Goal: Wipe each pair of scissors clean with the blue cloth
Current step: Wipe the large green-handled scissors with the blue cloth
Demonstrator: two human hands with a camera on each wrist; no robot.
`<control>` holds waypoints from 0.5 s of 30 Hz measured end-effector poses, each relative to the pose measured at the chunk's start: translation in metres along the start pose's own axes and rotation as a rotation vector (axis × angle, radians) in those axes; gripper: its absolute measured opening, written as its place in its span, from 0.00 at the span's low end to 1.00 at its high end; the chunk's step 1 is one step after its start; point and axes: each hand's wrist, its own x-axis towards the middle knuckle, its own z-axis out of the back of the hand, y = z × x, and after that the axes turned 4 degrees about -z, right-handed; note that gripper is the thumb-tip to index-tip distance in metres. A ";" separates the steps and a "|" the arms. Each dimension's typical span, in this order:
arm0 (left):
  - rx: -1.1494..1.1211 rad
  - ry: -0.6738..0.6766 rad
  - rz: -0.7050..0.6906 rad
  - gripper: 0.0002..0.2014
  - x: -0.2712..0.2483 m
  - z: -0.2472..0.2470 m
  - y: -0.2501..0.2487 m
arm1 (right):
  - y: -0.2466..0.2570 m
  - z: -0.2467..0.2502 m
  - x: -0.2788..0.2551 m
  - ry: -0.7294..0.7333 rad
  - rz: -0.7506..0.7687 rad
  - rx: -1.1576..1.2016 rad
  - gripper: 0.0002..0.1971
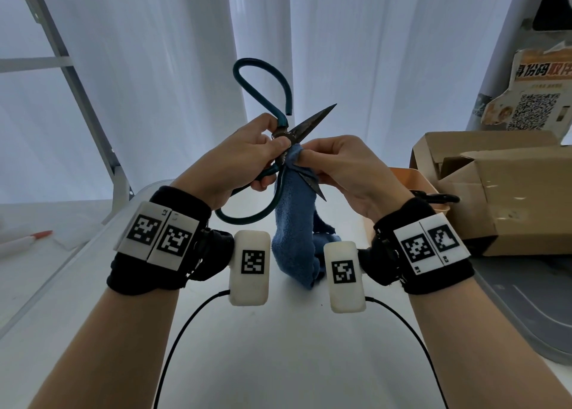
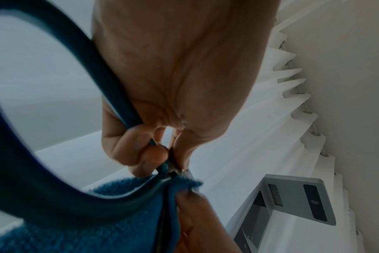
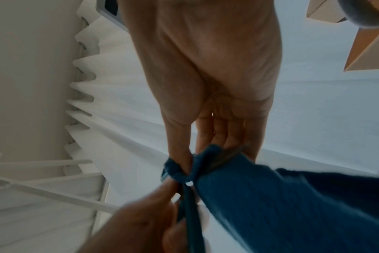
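Large scissors [image 1: 280, 124] with teal loop handles and dark, stained blades are held up in front of me, blades spread apart. My left hand [image 1: 247, 155] grips them at the pivot, thumb and fingers curled round the handle shank [image 2: 128, 109]. My right hand [image 1: 337, 164] pinches the blue cloth [image 1: 294, 223] around the lower blade just below the pivot. The upper blade [image 1: 315, 119] points up to the right, bare. The lower blade's tip [image 1: 318, 192] pokes out of the cloth, which hangs down to the table. In the wrist views the cloth [image 3: 270, 196] [image 2: 86, 231] wraps the blade.
An orange bin [image 1: 414, 179] with black-handled scissors [image 1: 439, 196] stands at the right, beside open cardboard boxes [image 1: 501, 186]. A red-tipped pen [image 1: 28, 238] lies at the left. White curtains [image 1: 154, 68] hang behind, and a grey metal frame [image 1: 77, 84] leans at the left.
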 end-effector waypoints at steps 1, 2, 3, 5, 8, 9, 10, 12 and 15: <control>-0.005 -0.003 0.004 0.05 0.000 0.001 0.001 | 0.000 0.000 0.001 0.011 -0.005 0.000 0.06; -0.009 -0.005 0.007 0.05 0.000 0.002 0.001 | 0.000 0.000 0.001 0.019 -0.006 0.002 0.07; -0.007 -0.006 0.008 0.04 0.000 0.002 0.002 | 0.000 0.000 0.001 0.024 -0.008 0.006 0.07; 0.000 -0.005 0.007 0.05 0.000 0.001 0.001 | 0.000 -0.002 0.000 0.032 -0.011 0.015 0.04; 0.005 -0.001 0.004 0.07 0.000 -0.001 0.000 | -0.001 -0.003 -0.001 0.022 -0.007 0.011 0.01; 0.003 0.000 0.003 0.06 0.000 -0.002 0.000 | 0.000 -0.002 -0.001 0.023 -0.006 0.009 0.02; -0.002 0.000 0.002 0.06 0.000 -0.002 0.000 | 0.000 -0.001 0.000 0.029 -0.005 0.008 0.04; -0.005 -0.002 0.001 0.05 -0.001 -0.002 0.000 | 0.001 0.000 -0.001 0.042 -0.006 0.015 0.05; -0.007 -0.006 -0.002 0.04 -0.001 -0.002 -0.002 | 0.001 -0.003 -0.002 0.025 -0.007 0.038 0.02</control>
